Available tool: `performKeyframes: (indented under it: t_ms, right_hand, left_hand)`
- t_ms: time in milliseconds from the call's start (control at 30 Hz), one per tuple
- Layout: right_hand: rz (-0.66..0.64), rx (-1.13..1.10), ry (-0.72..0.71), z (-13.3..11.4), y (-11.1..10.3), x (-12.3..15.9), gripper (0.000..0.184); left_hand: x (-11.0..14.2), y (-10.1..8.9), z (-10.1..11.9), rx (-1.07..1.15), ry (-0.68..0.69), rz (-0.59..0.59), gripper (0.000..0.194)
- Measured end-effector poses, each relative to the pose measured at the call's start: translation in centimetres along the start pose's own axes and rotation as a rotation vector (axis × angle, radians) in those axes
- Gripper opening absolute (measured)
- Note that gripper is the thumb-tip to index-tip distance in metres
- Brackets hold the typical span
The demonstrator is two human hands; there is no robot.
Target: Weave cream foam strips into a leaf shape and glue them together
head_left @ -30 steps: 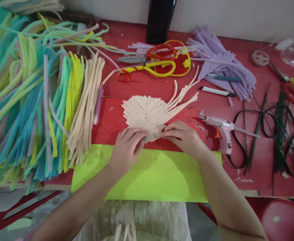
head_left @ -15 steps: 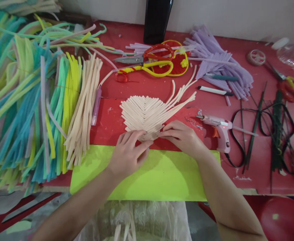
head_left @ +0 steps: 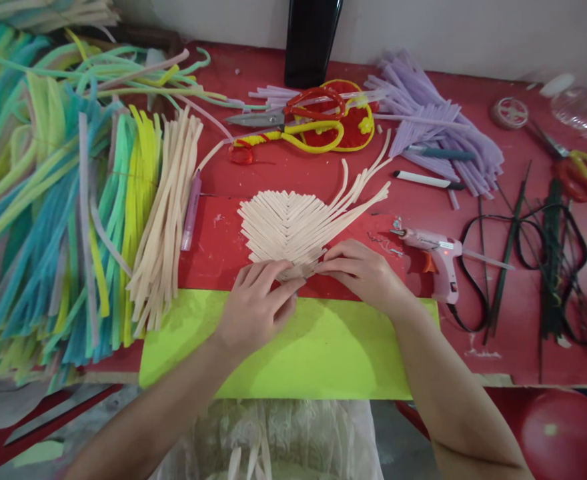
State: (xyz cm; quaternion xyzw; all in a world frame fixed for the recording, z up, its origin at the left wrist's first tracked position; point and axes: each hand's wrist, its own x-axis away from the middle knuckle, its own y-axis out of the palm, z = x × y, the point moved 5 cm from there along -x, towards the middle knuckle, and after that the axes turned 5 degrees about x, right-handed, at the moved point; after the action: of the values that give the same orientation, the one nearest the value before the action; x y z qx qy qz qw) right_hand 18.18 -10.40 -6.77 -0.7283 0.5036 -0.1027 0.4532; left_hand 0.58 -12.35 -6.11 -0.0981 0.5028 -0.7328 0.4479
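Observation:
A cream leaf shape made of pipe cleaners (head_left: 286,223) lies on the red mat, its strips meeting in a V along the middle. Several loose ends fan out to its upper right. My left hand (head_left: 263,297) is closed on the near tip of the leaf, thumb and fingers pinching its edge. From the other side my right hand (head_left: 358,270) pinches the same tip, fingertips pressed together on the strips. The fingers partly cover the tip. A yellow-green sheet (head_left: 293,360) lies beneath both wrists.
Bundled coloured pipe cleaners (head_left: 48,233) fill the left side, with a cream bundle (head_left: 166,220) beside the leaf. A pink glue gun (head_left: 441,257) lies right of my right hand. Scissors (head_left: 293,120), purple pipe cleaners (head_left: 438,127) and a white marker (head_left: 428,180) lie farther back.
Both hands keep the same pinch on the leaf's near tip. The whole view has shifted very slightly; nothing else visibly moved.

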Motion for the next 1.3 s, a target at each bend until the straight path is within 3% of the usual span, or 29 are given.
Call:
performKeyframes:
  t_ms: [367, 600, 967, 1300]
  right_hand:
    - [-0.014, -0.026, 0.037, 0.2, 0.1, 0.0, 0.019]
    - [0.008, -0.089, 0.133, 0.0, 0.1, -0.1, 0.01]
    - [-0.016, 0.1, 0.13, -1.0, 0.5, -0.4, 0.005]
    - [-0.035, 0.134, 0.118, -0.9, 0.7, -0.5, 0.007]
  left_hand:
    - [0.0, 0.1, -0.1, -0.009, -0.001, 0.001, 0.024]
    - [0.0, 0.1, -0.1, 0.007, -0.013, 0.002, 0.023]
    - [-0.1, 0.1, -0.1, 0.02, -0.012, -0.015, 0.024]
    - [-0.1, 0.3, -0.2, 0.034, -0.027, -0.019, 0.024]
